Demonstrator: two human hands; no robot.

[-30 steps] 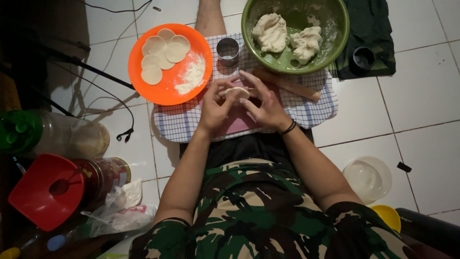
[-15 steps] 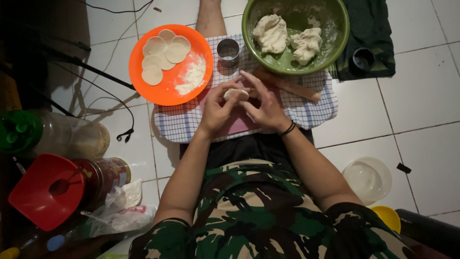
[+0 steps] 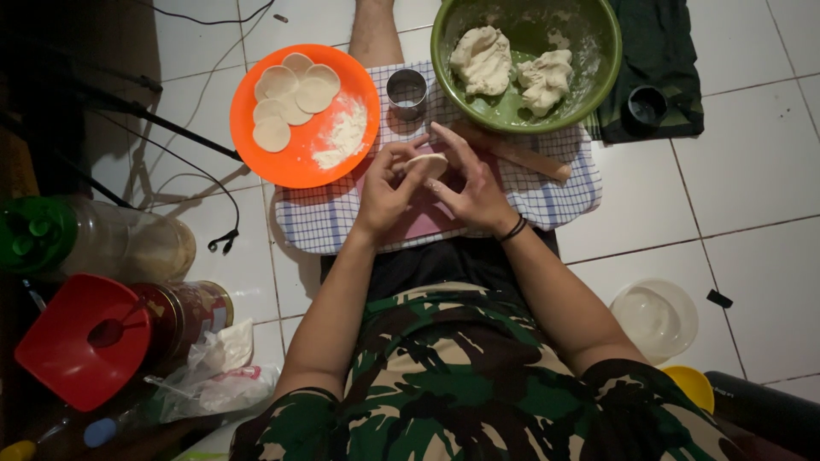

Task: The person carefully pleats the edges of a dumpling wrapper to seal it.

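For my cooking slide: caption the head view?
Both hands shape a dough round beside an orange plate and green bowl.

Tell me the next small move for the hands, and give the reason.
Probably set the dough piece, pinched between left hand and right hand, on the orange plate, since four flat rounds already lie there beside flour.

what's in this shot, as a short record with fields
left hand: left hand pinches the dough disc
right hand: right hand holds the disc's other side
under hands: checked cloth on a tiled floor
plate: orange plate with cut rounds and flour
bowl: green bowl with two dough lumps
cutter: metal ring between plate and bowl
pin: rolling pin on the cloth
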